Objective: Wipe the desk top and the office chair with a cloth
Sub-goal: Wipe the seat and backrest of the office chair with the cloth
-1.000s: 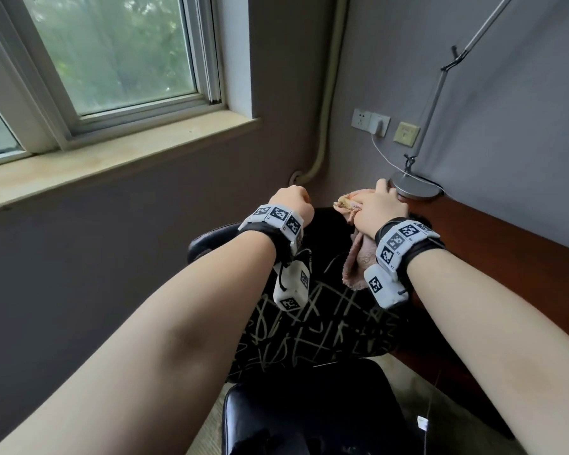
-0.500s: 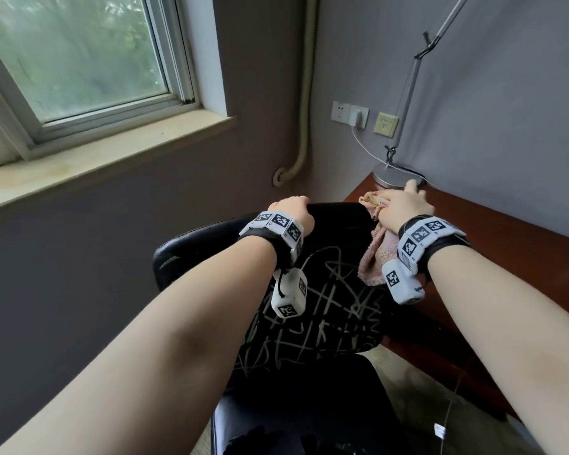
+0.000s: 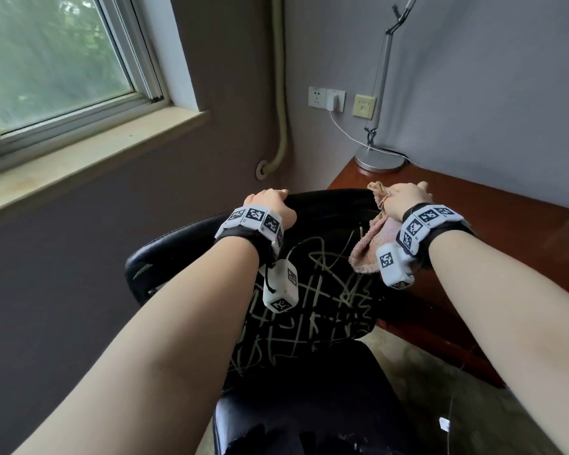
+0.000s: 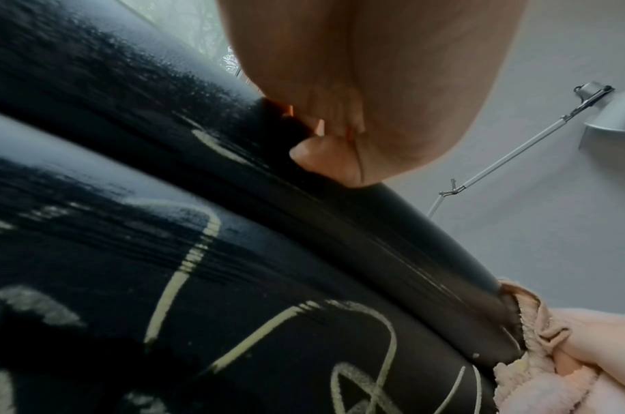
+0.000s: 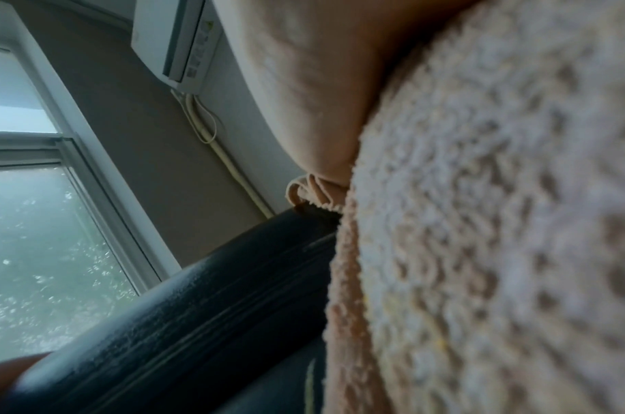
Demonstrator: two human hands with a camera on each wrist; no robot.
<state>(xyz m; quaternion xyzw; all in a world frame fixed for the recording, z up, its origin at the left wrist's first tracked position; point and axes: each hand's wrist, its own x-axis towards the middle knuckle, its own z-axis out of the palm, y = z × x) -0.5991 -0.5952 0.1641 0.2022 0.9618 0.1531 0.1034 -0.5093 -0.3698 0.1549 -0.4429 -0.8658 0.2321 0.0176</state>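
A: We begin with the room. A window [image 3: 46,57] fills the 10 o'clock corner of the head view, and a pale stone sill [image 3: 89,152] runs below it. A cream pipe [image 3: 280,93] drops down the wall corner at 12 o'clock. Wall sockets [image 3: 329,100] sit just to its right, and a white cable trails from them toward the round base of the desk lamp [image 3: 380,160].

B: The lamp base stands on the red-brown desk top [image 3: 506,231], which occupies the 2 to 3 o'clock region. The office chair [image 3: 309,310] stands at centre, black with pale scribbled lines across its backrest. From the right wrist we also see an air conditioner [image 5: 173,42] high on the wall.

A: We note the hands. Our left hand [image 3: 271,205] curls its fingers over the top rim of the backrest and grips it. Our right hand [image 3: 404,198] holds the pink cloth [image 3: 372,244] against the rim's right end. The cloth is bunched under the palm, and its loose end hangs down the chair back.

B: Are the right fingers spread or together? We cannot tell, since the cloth and the hand's back cover them.

A: Compared with a second ago, the chair back lies lower in the view and more of its rim shows. The lamp base, formerly just behind the right hand, now stands well apart from it.
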